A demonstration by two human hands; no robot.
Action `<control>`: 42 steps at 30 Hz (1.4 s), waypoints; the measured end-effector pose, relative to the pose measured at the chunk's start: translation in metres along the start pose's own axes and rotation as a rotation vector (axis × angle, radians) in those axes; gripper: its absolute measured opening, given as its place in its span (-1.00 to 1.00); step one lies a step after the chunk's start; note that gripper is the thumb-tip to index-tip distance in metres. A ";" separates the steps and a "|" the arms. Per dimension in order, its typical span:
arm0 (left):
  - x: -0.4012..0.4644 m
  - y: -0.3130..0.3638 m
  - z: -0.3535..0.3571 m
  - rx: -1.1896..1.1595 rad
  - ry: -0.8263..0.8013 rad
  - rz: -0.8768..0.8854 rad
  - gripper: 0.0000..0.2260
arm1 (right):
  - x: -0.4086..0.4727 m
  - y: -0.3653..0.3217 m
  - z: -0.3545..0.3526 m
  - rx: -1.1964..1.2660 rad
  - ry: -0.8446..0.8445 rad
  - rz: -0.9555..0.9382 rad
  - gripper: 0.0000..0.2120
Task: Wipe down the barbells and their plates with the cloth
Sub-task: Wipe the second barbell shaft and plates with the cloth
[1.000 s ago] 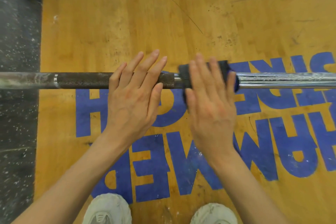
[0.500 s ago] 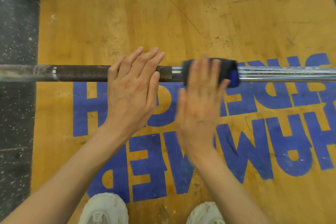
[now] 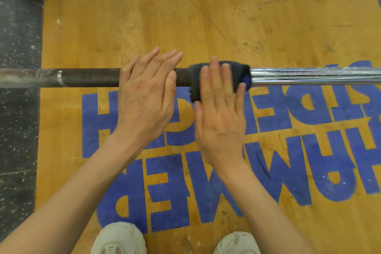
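At the far left a strip of dark speckled rubber flooring (image 3: 18,109) borders the scuffed yellow wooden lifting platform (image 3: 144,16) with its large blue painted lettering; across both runs the long steel barbell shaft (image 3: 309,76), level in the view, dull and chalk-smeared at its left end, dark and knurled in the middle, bright chrome to the right; no plates show here; the left hand (image 3: 146,93) lies flat over the knurled section with its fingers straight and together, pointing away from the person, clasping nothing, and it seems placed there to steady the bar or to roll it under the palm so a fresh face turns up; just beside it, nearly touching at the thumb, the right hand (image 3: 220,113) presses with straight, slightly spread fingers on the dark navy cloth (image 3: 237,72), which is draped over the shaft where knurling meets chrome, one edge hanging down on the near side and a brighter blue fold showing at its right end; neither hand is curled round anything, and the flat palm likely spreads pressure while the cloth is rubbed round the bar; the chrome stretch to the right looks yet to be wiped, by my judgement; at the bottom edge two pale worn sneakers (image 3: 119,239) stand on the lettering.
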State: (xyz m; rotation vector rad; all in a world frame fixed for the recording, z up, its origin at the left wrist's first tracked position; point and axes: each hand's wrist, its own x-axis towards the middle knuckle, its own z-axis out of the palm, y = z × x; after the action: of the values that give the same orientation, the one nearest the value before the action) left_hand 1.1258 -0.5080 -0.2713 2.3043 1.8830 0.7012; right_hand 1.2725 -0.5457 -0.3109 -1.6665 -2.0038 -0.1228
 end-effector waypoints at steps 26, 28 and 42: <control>-0.027 0.009 -0.003 0.036 0.001 0.013 -0.58 | 0.002 -0.017 -0.031 -0.059 -0.055 0.089 -0.54; -0.032 0.011 -0.004 0.033 -0.007 0.011 -0.57 | 0.014 -0.012 -0.028 -0.043 -0.049 0.072 -0.56; -0.064 0.021 -0.014 0.056 -0.055 0.026 -0.55 | 0.004 -0.019 -0.046 -0.025 -0.112 0.117 -0.57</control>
State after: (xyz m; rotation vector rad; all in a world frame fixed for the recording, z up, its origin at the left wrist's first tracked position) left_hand 1.1305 -0.5769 -0.2707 2.3600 1.8757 0.5887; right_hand 1.2691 -0.5650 -0.2653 -1.8388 -1.9858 -0.0126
